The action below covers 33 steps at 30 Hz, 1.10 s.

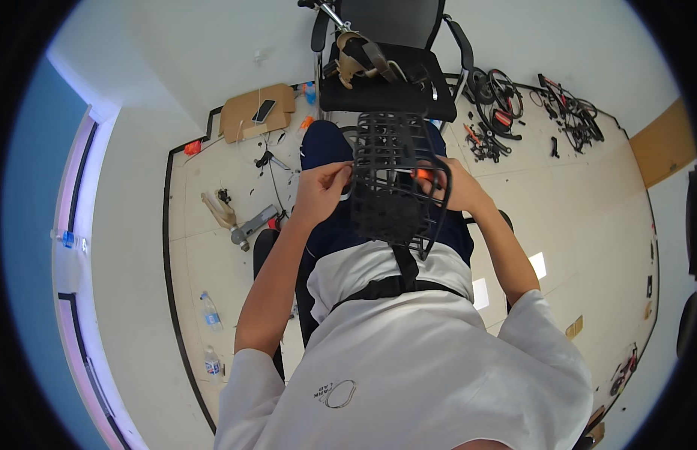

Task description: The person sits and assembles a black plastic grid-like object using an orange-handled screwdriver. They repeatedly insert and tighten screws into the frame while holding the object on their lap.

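Observation:
A black plastic lattice basket [390,161] rests on my lap, between my hands. My right hand [455,187] comes in from the basket's right side, its fingers wrapped round the orange handle of a screwdriver [422,174]. The screwdriver's shaft points left behind the bars, and its tip is hidden. At the basket's left wall, my left hand [324,193] has its thumb and fingers pinched together against the edge. Whatever lies between those fingertips is too small or too covered to see.
Ahead stands a black office chair [382,94] with metal parts on its seat. A cardboard sheet [257,112] bearing a phone [264,111] lies left of it. Wheels and cables [502,112] are on the floor at right. Bottles [211,311] and a metal-and-grey assembly [247,225] lie at left.

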{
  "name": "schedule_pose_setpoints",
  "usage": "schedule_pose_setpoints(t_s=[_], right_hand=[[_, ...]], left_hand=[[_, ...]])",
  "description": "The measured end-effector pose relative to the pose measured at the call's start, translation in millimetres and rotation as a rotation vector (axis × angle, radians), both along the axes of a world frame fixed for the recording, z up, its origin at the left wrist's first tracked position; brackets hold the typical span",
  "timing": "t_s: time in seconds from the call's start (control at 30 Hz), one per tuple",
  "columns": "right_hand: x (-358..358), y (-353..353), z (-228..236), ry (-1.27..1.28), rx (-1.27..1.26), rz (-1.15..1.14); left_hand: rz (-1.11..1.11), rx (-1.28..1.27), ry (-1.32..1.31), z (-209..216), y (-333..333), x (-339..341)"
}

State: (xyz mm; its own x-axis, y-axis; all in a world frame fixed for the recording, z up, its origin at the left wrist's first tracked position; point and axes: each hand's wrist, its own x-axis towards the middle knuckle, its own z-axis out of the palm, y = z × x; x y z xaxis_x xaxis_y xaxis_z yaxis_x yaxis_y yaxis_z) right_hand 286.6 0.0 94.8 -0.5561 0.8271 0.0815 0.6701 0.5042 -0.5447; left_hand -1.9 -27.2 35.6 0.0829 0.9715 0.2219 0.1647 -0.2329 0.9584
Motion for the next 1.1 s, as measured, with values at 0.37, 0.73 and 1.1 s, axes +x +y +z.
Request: schedule_pose_setpoints(t_s=[0.37, 0.73, 1.1], right_hand=[[-15.8, 21.3, -9.3, -0.165, 0.495, 0.113], [-12.1, 20.4, -40.6, -0.042, 0.65, 0.042], [-31.2, 32.7, -54.1, -0.076, 0.6, 0.097]], left_hand=[[0.102, -0.343, -0.282, -2.3, 9.3, -13.4], [0.162, -0.319, -0.14, -16.6, 7.9, -8.4], [0.186, -0.152, -0.008, -46.7, 28.0, -21.0]])
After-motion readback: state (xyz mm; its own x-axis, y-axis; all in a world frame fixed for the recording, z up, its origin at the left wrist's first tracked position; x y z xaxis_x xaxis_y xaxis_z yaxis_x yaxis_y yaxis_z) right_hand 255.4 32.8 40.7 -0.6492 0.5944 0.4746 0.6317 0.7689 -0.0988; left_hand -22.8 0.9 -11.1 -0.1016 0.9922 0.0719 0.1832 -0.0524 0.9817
